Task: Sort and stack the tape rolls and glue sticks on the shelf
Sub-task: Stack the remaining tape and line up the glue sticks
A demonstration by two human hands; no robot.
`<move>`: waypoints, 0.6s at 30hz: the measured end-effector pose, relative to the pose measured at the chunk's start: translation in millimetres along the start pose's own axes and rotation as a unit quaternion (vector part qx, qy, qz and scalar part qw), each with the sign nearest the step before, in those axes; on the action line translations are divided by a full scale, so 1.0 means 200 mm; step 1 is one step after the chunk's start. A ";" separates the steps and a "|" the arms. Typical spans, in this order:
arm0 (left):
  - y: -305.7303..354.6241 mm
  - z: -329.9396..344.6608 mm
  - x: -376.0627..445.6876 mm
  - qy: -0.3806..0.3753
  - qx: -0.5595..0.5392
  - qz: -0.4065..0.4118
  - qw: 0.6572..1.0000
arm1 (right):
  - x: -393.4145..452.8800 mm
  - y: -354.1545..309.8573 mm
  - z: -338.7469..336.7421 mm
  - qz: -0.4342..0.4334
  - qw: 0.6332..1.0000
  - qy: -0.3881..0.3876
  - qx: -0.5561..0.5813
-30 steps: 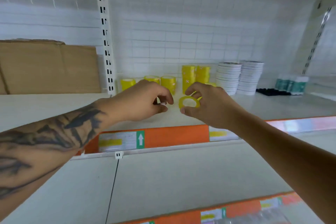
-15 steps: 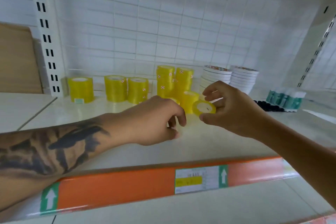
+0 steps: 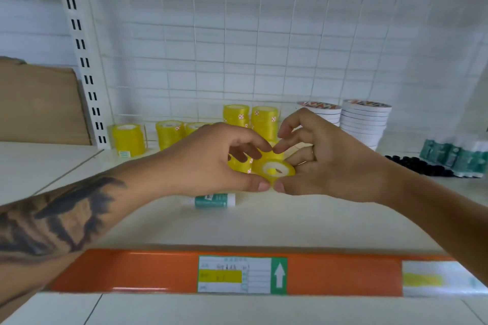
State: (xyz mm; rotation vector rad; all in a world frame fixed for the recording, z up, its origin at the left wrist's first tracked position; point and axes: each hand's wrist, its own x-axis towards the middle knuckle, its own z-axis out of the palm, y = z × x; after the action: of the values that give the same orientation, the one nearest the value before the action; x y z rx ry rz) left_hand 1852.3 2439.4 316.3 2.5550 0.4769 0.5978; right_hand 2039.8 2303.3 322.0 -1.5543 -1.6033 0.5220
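both hands (image 3: 272, 163) pinching yellow tape roll (image 3: 274, 171)

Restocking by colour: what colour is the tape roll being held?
Yellow with a white core, the tape roll, head view.

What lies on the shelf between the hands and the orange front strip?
In the head view, one glue stick lies on its side there, just below the left hand; the remaining stretch to the orange strip is bare.
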 end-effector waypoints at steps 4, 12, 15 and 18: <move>0.02 0.03 -0.01 -0.004 -0.042 -0.006 0.999 | 0.00 -0.01 -0.03 -0.028 0.999 -0.039 0.019; -0.11 0.02 0.04 0.113 -0.007 -0.098 0.989 | -0.10 0.21 -0.03 0.008 0.972 -0.020 -0.235; -0.21 0.03 0.11 0.157 0.023 -0.140 0.977 | -0.15 0.29 -0.05 0.085 0.941 -0.134 -0.299; -0.30 0.07 0.17 0.172 0.011 -0.175 0.969 | -0.14 0.31 -0.04 0.110 0.929 -0.177 -0.307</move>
State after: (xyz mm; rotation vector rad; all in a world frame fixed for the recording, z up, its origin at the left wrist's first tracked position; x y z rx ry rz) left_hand 1874.4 2498.3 286.5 2.3083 1.0306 0.9048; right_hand 2081.5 2283.6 270.6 -2.2240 -2.0023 0.4612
